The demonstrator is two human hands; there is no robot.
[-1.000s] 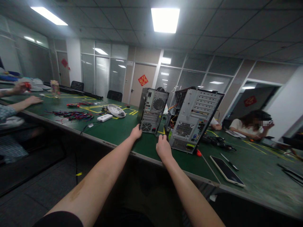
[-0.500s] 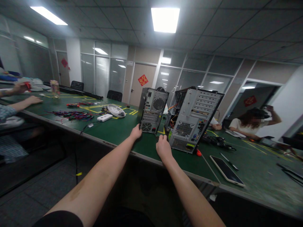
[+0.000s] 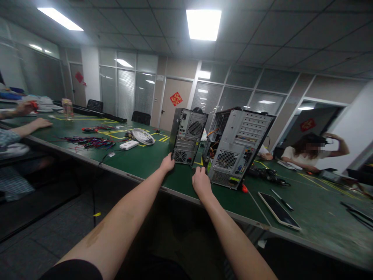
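Two grey computer cases stand rear side towards me on the green table (image 3: 145, 161). My left hand (image 3: 167, 163) is against the lower left corner of the smaller case (image 3: 189, 136), thumb on its rear panel and fingers curled round the edge. My right hand (image 3: 201, 182) lies on the table just in front of the gap between the cases, fingers curled over a small dark object I cannot identify. The larger case (image 3: 239, 147) tilts slightly and stands right of my right hand, with its side open.
A tablet (image 3: 279, 212) and a pen (image 3: 282, 199) lie at the right near the table edge. A white fan grille (image 3: 142, 136), a white power strip (image 3: 128, 145) and coloured cables (image 3: 89, 142) lie at the left. People sit at the far left and at the far right (image 3: 309, 153).
My hands and the cases have stayed put. The person at the far right has raised an arm up to the head.
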